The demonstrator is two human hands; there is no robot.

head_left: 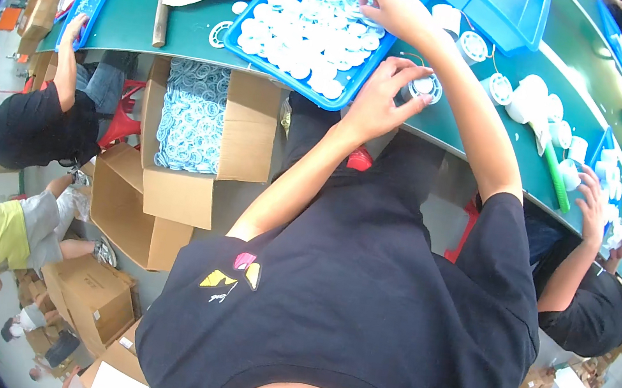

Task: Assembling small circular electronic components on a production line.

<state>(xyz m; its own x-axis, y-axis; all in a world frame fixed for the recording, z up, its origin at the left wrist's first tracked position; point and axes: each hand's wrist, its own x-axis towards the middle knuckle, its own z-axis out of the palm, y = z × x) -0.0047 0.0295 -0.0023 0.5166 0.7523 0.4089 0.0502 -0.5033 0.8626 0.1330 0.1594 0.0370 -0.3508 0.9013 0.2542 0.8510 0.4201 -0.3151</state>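
Closed around a white cup [425, 88] at upper centre, my left hand [377, 99] steadies it; my right hand [395, 9], grip indeterminable, is at discs [300, 36] heaped in the blue tray [328, 104], suggesting much remains, completed count unclear.

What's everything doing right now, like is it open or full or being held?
Left hand: thumb and fingers around a round white part
Right hand: fingers curled at the pile, grip unclear
Blue tray: heaped with white pieces
Upper cardboard box: open, filled with pale blue rings
Lower cardboard box: open
Green-handled tool: lying on the table
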